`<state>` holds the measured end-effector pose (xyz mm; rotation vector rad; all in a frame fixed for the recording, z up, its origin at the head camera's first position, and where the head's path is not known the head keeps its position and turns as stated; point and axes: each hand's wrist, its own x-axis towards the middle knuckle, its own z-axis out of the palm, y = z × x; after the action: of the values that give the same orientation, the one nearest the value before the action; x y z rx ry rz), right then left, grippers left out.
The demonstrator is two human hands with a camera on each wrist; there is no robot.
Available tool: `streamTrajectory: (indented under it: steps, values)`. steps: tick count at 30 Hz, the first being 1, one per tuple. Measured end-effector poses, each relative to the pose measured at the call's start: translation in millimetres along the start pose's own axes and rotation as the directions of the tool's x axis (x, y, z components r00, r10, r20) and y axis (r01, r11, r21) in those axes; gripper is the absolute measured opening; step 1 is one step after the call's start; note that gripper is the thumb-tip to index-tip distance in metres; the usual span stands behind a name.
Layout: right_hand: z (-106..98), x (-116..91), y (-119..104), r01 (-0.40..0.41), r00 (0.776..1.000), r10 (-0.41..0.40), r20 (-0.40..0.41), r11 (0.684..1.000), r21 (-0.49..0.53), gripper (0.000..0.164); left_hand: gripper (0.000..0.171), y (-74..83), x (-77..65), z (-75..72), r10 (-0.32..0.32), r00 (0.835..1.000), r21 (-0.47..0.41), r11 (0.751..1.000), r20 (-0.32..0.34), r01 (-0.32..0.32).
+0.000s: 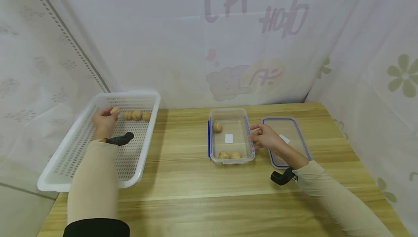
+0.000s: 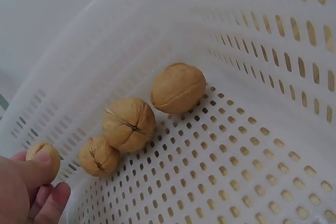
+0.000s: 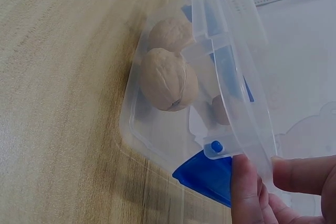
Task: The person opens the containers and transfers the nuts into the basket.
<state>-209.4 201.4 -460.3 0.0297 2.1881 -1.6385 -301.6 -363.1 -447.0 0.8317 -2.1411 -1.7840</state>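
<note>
My left hand [image 1: 105, 121] pinches a walnut [image 2: 44, 162] between thumb and fingers, over the far part of the white basket [image 1: 148, 146]. Three more walnuts [image 2: 129, 124] lie in a row on the basket's floor beside that hand. At the middle of the table stands a clear plastic box [image 1: 232, 160] with blue latches, holding three walnuts: one walnut [image 1: 217, 127] near its far left, two at its near end. My right hand [image 1: 266, 137] grips the box's right wall, thumb and fingers on either side of the rim in the right wrist view.
The box's clear lid [image 1: 287, 124], edged with a blue seal, lies flat to the right, partly under the right forearm. A white label [image 1: 229, 138] shows on the box's floor. White printed curtains [image 1: 183, 55] hang behind the wooden table [image 1: 183, 179] and at both sides.
</note>
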Motion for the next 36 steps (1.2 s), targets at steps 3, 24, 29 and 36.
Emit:
streamTrajectory:
  steps: [3, 24, 29, 36]
  values:
    - [-0.2, -0.3, -0.6, 0.0, 1.0, 0.0, 0.004, 1.0, 0.001, 0.043, 0.048, -3.7, 0.6, 1.4, -0.011, 0.999, -0.051, 0.999, -0.037, 0.009]
    - [0.4, -0.1, -1.4, 0.002, 1.0, -0.002, 0.016, 1.0, -0.003, 0.046, 0.05, -21.5, 13.8, 10.9, -0.151, 0.987, -0.025, 0.988, -0.062, 0.15]
    - [0.6, 0.8, -1.4, -0.005, 1.0, 0.005, 0.012, 1.0, -0.004, 0.047, 0.049, -19.9, 11.0, 11.4, -0.12, 0.992, 0.093, 0.988, -0.049, 0.124]
    - [0.6, 0.3, -0.1, -0.004, 1.0, 0.004, 0.007, 1.0, -0.002, 0.046, 0.05, -11.0, 6.9, 9.5, -0.132, 0.991, 0.164, 0.977, -0.012, 0.133]
